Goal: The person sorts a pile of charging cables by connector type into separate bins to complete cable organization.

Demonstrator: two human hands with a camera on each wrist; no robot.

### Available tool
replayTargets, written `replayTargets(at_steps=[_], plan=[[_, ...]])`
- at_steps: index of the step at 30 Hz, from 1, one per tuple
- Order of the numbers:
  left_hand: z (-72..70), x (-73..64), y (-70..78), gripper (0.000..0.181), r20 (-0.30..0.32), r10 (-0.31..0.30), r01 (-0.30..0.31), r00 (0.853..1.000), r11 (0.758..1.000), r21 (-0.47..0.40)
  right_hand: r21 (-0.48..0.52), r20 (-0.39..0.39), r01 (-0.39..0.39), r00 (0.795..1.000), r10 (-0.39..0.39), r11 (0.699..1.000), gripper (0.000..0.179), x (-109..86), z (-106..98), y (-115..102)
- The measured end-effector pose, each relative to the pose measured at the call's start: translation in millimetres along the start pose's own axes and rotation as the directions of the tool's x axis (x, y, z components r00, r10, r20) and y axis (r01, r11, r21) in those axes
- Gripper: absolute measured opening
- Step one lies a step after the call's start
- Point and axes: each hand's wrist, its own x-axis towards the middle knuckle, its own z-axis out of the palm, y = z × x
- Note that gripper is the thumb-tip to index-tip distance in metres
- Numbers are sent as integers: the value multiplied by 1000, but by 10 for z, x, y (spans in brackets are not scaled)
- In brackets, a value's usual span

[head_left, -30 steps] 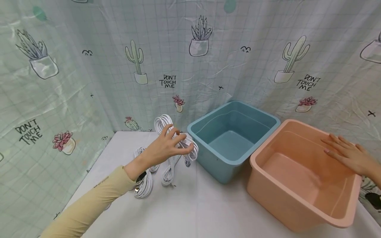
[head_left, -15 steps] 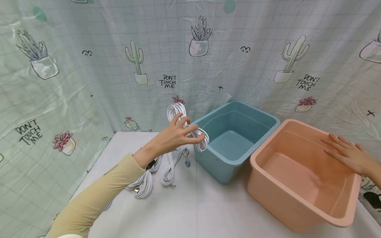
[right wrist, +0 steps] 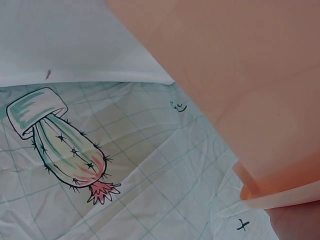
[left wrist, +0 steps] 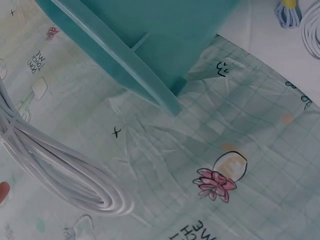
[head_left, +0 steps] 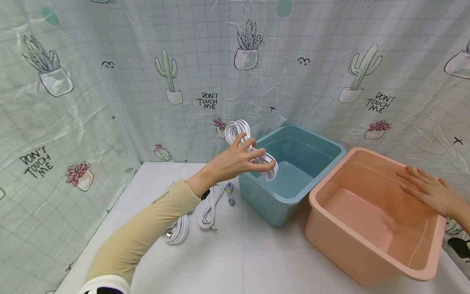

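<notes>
My left hand (head_left: 246, 159) grips a coiled white cable (head_left: 269, 167), holding it up over the left rim of the blue bin (head_left: 262, 192). The bundle's two looped ends stick out past the fingers. In the left wrist view the white cable (left wrist: 65, 170) hangs in loops close to the bin's rim (left wrist: 125, 60). My right hand (head_left: 433, 194) rests with fingers straight over the far right rim of the peach-coloured bin (head_left: 345, 228). No cable shows inside either bin's visible floor.
On the white table (head_left: 235, 261) left of the blue bin lie a white coiled cable with a plug (head_left: 178, 230), another white cable (head_left: 208, 216) and a small grey-blue cable bundle with a yellow tie (head_left: 230, 194). A printed curtain (head_left: 198, 53) hangs behind.
My left hand has carried the white cable right and slightly up, from beside the blue bin to over its rim. The right hand has stayed on the peach-coloured bin.
</notes>
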Motion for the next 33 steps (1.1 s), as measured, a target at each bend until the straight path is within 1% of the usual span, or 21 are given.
replayTargets(at_steps=[4, 7, 11, 16, 19, 22, 28, 33], plan=[[47, 108, 6, 63, 7, 22, -22, 1000, 999, 32, -25, -14, 33, 999, -34, 999, 77, -2, 2, 11], [86, 191, 17, 60, 19, 31, -32, 999, 998, 53, -34, 2, 14, 1000, -14, 999, 76, -4, 0, 12], [133, 289, 29, 59, 55, 32, -35, 998, 998, 54, -26, 5, 6, 1000, -5, 1000, 75, 0, -3, 6], [196, 411, 45, 58, 106, 35, -38, 994, 999, 25, -19, -9, 41, 999, -41, 999, 77, 4, -22, -1], [232, 479, 56, 57, 118, 37, -40, 992, 999, 24, -9, -22, 55, 998, -56, 998, 77, 8, -26, -2], [273, 532, 65, 56, 128, 38, -44, 991, 998, 46, 0, -34, 66, 997, -66, 998, 78, 14, -22, 0], [338, 610, 93, 57, 147, 47, -56, 988, 997, 55, 17, -23, 40, 999, -40, 999, 74, 12, -2, 12], [352, 667, 127, 58, 171, 66, -71, 983, 997, 23, 27, -6, 4, 1000, -4, 1000, 70, -2, 9, 16]])
